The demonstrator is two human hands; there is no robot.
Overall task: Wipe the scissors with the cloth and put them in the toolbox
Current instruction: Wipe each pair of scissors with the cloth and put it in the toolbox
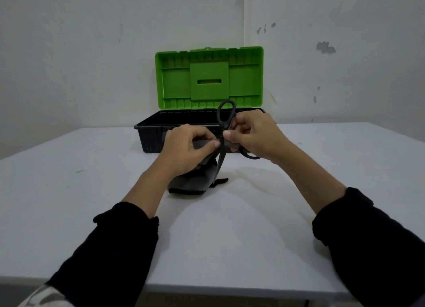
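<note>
White table [230, 226], scuffed wall [92, 54] — hands: left [186, 150] gripping cloth [195, 180], right [253, 136] scissors [224, 120].

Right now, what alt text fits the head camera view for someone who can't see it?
Two hands wipe black scissors: the right hand holds them, the left hand presses a dark cloth to the blades. Behind, a toolbox stands open, green lid raised, on a white table.

We see two bare hands, left hand [184, 150] and right hand [253, 134], no rings, watch or gloves. Behind each hand the forearm is bare, then a black long sleeve starts, pushed up well short of the wrist. Left sleeve [110, 249] cuff edge looks bunched and uneven; right sleeve [372, 240] likewise. Plain fabric, no markings we can make out.
</note>
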